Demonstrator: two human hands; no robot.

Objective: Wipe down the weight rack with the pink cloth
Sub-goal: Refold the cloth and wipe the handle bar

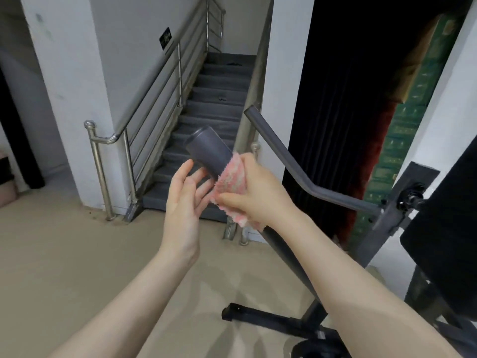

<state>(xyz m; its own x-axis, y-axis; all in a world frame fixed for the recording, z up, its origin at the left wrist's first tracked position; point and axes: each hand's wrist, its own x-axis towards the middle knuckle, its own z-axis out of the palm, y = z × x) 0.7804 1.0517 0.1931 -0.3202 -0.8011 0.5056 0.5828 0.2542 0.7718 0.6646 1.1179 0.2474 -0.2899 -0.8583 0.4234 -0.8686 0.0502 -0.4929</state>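
Right hand wrapped the pink cloth around the grey rack bar; left hand hovered with fingers spread.

Nearest, the black base foot (260,316) of the weight rack (289,251) lay on the beige floor (64,254). Above it, the right hand (258,197) clamped the pink cloth (231,177) around the rack's thick upright tube, just below its capped end (210,148). The left hand (184,200) was held slack, fingers straight and apart, fingertips just beside the tube and cloth; contact could not be told. A thinner bent bar (304,177) ran to the right. Beyond stood a steel handrail (113,138) and grey stairs (206,109).
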